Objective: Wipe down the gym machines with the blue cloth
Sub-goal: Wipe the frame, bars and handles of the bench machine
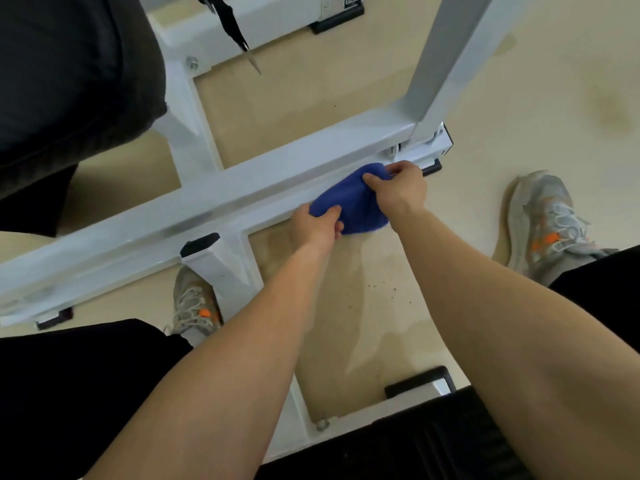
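A blue cloth [353, 202] lies bunched against the near side of a white machine's low frame bar [207, 199], close to its right end. My left hand [317, 228] grips the cloth's lower left edge, thumb curled over it. My right hand [396, 187] pinches the cloth's upper right part, just below the foot of a white upright post [446, 60]. Both forearms reach down from the bottom of the view.
A black padded seat [69, 74] fills the upper left. White cross members [194, 109] join a rear bar with a hanging black strap [232, 26]. My two shoes [195, 303] [550, 220] stand on the beige floor. Black pads [415, 445] lie near the bottom edge.
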Demonstrator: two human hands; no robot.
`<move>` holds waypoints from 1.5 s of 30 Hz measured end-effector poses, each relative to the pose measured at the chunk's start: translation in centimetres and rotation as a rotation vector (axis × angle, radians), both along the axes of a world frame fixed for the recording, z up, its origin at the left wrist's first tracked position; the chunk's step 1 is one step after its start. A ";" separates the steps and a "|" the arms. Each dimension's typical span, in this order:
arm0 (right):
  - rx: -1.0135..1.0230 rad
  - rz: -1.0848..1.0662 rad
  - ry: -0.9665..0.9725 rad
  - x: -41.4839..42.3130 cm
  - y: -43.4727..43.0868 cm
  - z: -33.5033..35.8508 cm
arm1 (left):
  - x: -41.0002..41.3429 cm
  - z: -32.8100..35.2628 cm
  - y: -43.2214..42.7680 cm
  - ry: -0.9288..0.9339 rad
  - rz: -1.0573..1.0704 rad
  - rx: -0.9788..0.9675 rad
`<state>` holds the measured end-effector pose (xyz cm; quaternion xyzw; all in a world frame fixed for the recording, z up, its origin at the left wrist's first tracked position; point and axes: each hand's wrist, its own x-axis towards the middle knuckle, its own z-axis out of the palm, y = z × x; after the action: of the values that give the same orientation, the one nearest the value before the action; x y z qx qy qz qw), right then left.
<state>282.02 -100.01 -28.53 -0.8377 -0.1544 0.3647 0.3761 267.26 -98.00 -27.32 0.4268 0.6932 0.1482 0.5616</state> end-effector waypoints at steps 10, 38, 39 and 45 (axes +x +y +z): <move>0.169 0.335 -0.355 -2.7 -1.8 -2.0 | 0.8 -1.9 -1.7 0.129 -0.270 0.414; -0.319 1.201 -0.725 -3.7 -1.1 -0.7 | -3.2 -2.6 -0.6 0.865 -1.023 0.449; -0.310 1.231 -0.725 -5.0 -0.8 -0.6 | -4.1 -2.5 -0.8 0.877 -0.990 0.413; -0.236 1.409 -0.738 -12.0 1.1 -0.5 | -8.8 -2.0 -0.3 0.868 -0.741 0.212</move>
<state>270.05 -98.90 -29.01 -0.6441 -0.7214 0.2299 -0.1087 258.41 -98.30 -29.29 0.7166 0.6457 -0.1783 0.1944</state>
